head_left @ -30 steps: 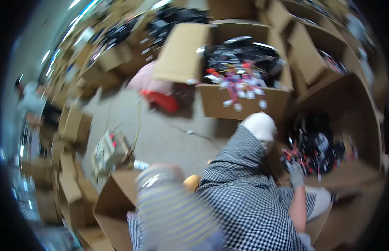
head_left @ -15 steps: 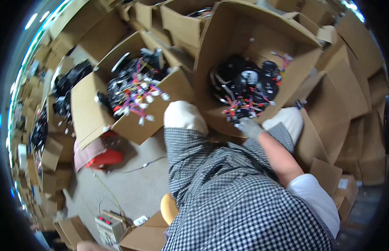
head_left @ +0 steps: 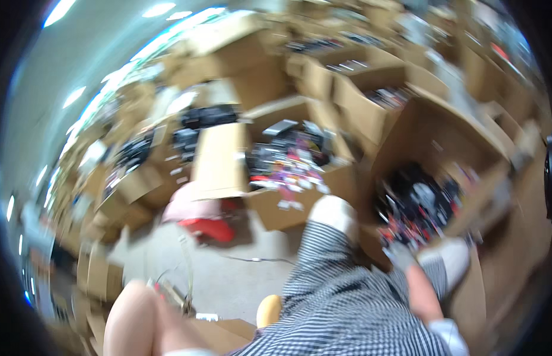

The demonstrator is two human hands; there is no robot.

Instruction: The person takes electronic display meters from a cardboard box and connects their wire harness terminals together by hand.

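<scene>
My right hand (head_left: pixel 400 256), in a grey glove, is at the near edge of the large cardboard box (head_left: pixel 460 133) on the right. Its fingers are beside a tangle of red and multicoloured wires (head_left: pixel 409 232). They are smeared by motion, so I cannot tell what they grip. Black plastic parts (head_left: pixel 415 187) with wires lie heaped in that box. On the left my bare arm (head_left: pixel 132 317) is bent, and its hand is not in view. A second cardboard box (head_left: pixel 288 206) holds black and grey parts, purple wires and white connectors.
Below the second box is a red object (head_left: pixel 207 230) with a pink cover (head_left: pixel 190 204). A cable (head_left: pixel 258 260) crosses the grey floor. More boxes of parts (head_left: pixel 376 68) stand behind. A yellow rounded object (head_left: pixel 268 311) shows beside my checked apron (head_left: pixel 335 308).
The view has swung left and up, shifting the boxes rightward and downward in the picture. My bent left arm has come into view. My right hand stays by the large box's near edge.
</scene>
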